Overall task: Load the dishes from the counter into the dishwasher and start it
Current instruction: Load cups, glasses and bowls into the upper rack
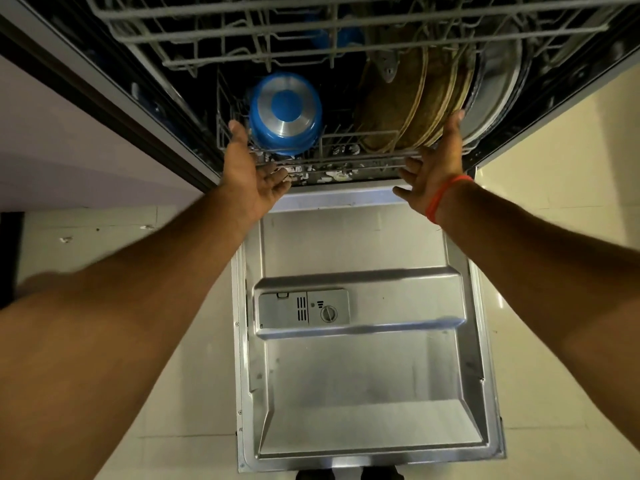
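Pale floor tiles (554, 168) fill the sides of the frame, and a light cabinet front (69, 140) runs along the upper left. In the lower centre the steel dishwasher door (367, 393) lies folded down flat, with its grey detergent dispenser (304, 309) at mid-door. Above it, in the upper part of the frame, the dark dishwasher tub (540, 109) is open, with the upper rack (242, 32) across the top edge. The lower rack (346, 157) sits inside the tub, its front rail near the door hinge. In that rack a blue pot (284, 114) lies on its side at centre-left, its steel-ringed base facing the camera. To its right stand several brown plates (415, 102) on edge, with a steel plate (495, 91) behind them at the far right. Both arms reach up from the bottom corners. The left hand (251, 168) rests at the rack's front left corner, just beside the pot, fingers extended and relaxed, gripping nothing. The right hand (436, 164), with an orange band (441, 199) at the wrist, is at the rack's front right, fingers spread and straight, the fingertips touching the edge of the plates.
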A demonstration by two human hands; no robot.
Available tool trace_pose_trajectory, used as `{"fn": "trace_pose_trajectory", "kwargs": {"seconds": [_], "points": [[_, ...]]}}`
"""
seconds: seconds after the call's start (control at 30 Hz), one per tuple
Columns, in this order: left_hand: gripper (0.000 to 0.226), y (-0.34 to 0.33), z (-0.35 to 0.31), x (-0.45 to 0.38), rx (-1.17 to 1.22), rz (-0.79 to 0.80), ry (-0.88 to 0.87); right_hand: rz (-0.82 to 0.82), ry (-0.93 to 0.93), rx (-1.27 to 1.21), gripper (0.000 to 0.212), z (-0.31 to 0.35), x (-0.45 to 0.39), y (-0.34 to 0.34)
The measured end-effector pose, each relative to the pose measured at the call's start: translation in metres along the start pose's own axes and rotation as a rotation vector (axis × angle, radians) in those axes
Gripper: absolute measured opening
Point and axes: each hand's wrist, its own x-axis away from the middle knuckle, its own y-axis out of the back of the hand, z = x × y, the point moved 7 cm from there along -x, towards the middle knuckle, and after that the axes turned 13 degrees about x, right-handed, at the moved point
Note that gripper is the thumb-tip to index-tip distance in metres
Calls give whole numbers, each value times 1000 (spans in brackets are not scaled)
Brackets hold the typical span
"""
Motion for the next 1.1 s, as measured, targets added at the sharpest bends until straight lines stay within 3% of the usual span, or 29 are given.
{"fn": "trace_pose_trajectory", "kwargs": {"seconds": [0.07, 0.13, 0.27, 0.37, 0.43, 0.5, 0.57, 0.67, 0.73, 0.9, 1.1], "points": [[64, -7, -1, 26, -221, 5, -92, 5, 39, 79, 93, 5, 21, -6], [45, -20, -5, 58, -529, 87, -296, 25, 130, 216, 79, 12, 52, -14], [55, -60, -23, 133, -1115, 399, -911, -27, 553, 520, 27, 49, 127, -28], [58, -89, -52, 185, -1231, 489, -1288, -137, 932, 855, 34, 85, 169, -34], [62, -105, -74, 204, -1289, 458, -1388, -237, 1133, 946, 34, 117, 193, -33], [67, -118, -95, 206, -1377, 350, -1369, -341, 1245, 986, 36, 145, 205, -30], [70, -128, -111, 194, -1480, 263, -1230, -426, 1233, 1122, 46, 164, 196, -28], [64, -131, -117, 167, -1794, 174, -1020, -509, 994, 1549, 63, 172, 157, -15], [58, -128, -113, 163, -1904, 153, -1011, -518, 899, 1724, 62, 168, 144, -4], [38, -119, -101, 183, -1760, 126, -1096, -539, 889, 1708, 53, 159, 158, 1], [42, -83, -68, 224, -1737, 149, -1087, -484, 939, 1616, 46, 117, 206, 22]]}}
